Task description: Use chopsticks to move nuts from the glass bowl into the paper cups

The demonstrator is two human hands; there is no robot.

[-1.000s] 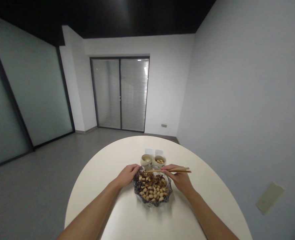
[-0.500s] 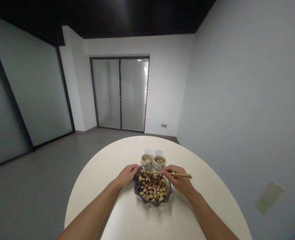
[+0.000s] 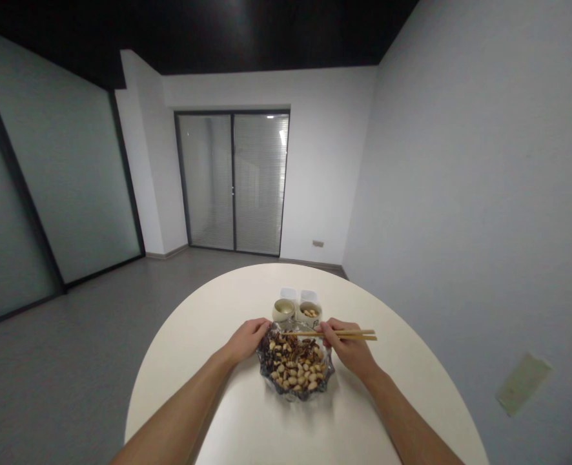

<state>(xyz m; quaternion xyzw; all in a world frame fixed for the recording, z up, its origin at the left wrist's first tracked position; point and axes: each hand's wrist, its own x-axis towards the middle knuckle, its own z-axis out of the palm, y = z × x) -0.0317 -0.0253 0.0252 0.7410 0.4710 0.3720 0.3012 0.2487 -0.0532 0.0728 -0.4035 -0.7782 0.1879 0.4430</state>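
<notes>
A glass bowl (image 3: 292, 395) with a wavy rim holds pale nuts (image 3: 299, 374) at its near side and darker seeds and pieces behind them. My left hand (image 3: 248, 340) grips the bowl's left rim. In my right hand (image 3: 347, 345), at the bowl's right side, is a pair of chopsticks (image 3: 356, 335). Their tips reach left over the dark pieces at the back of the bowl; whether they pinch anything is too small to tell. Just behind the bowl stand two small cups: the left cup (image 3: 284, 309) shows a bare inside, and the right cup (image 3: 310, 314) contains several pale nuts.
Two small white translucent containers (image 3: 288, 294) sit behind the cups. Everything rests on a round cream table (image 3: 194, 349). A grey wall (image 3: 460, 194) rises close on the right, and a glass door (image 3: 232, 187) is at the back.
My right hand has shifted slightly right with the chopsticks, whose back ends are now spread further apart. My left hand and the bowl stay in place.
</notes>
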